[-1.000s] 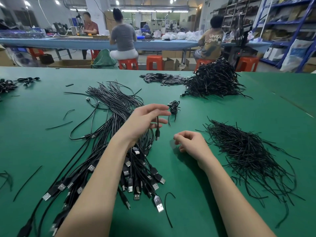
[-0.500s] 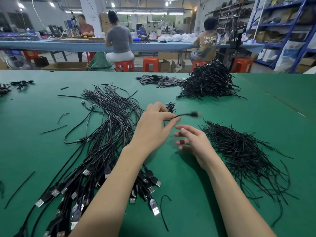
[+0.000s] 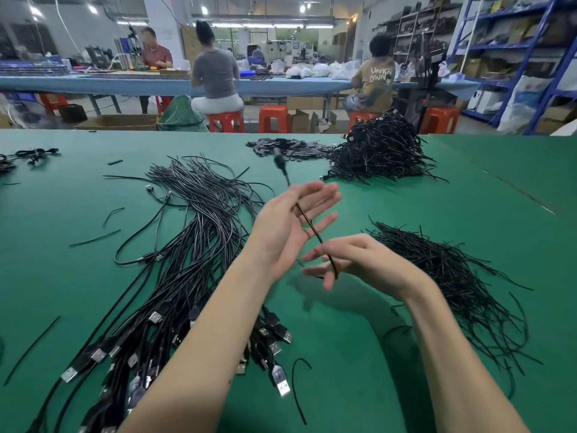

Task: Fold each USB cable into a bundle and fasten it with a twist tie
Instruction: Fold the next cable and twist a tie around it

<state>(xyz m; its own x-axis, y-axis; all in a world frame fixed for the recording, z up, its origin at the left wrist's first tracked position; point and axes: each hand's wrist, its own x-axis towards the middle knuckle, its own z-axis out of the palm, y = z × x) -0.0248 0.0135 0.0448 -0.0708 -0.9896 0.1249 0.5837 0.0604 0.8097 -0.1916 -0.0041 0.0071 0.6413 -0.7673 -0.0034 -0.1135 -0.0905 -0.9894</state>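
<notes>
One black USB cable (image 3: 312, 228) runs slanted between both hands above the green table, its small plug end (image 3: 278, 162) sticking up past my left hand. My left hand (image 3: 290, 226) is raised with palm up and fingers spread straight, the cable lying across it. My right hand (image 3: 356, 260) pinches the cable lower down between thumb and fingers. A big sheaf of loose black USB cables (image 3: 187, 245) lies on the left, plugs toward me. A heap of black twist ties (image 3: 452, 276) lies on the right.
A tall pile of bundled cables (image 3: 381, 151) and a patch of small flat black pieces (image 3: 290, 148) sit at the table's far side. Stray ties (image 3: 93, 239) lie on the left. People sit at a blue bench behind.
My left hand has lifted and opened palm-up, and the cable's plug end has swung from pointing right to pointing up and away. My right hand has risen off the table and taken hold of the cable.
</notes>
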